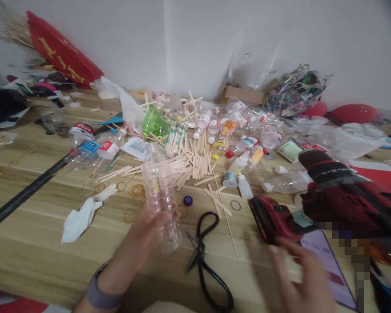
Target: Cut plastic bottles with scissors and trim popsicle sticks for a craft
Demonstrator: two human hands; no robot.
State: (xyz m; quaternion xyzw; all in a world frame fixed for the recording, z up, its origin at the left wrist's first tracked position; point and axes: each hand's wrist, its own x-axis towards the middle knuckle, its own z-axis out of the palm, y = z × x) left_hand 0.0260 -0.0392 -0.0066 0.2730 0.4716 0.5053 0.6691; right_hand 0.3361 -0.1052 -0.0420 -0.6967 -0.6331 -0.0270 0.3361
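My left hand point(154, 221) is wrapped round a clear plastic bottle point(161, 187), held upright but slightly tilted, its mouth uncapped. At the lower right, my right hand point(303, 278) is blurred, its thumb and fingers apart. Its fingertips are beside the battery end of a red and black cordless drill point(339, 187); whether they touch it I cannot tell. Black-handled scissors point(200, 250) lie between my hands, blades apart. A purple bottle cap point(188, 200) sits just right of the bottle, and a purple ring point(235, 205) lies farther right.
Wooden craft sticks point(195, 163) are heaped mid-table, with several plastic bottles point(228, 134) behind. Left are a black pole point(29, 187) joined to cut bottles, rubber bands point(137, 190) and a crumpled tissue point(81, 219). A phone point(329, 261) lies under the drill.
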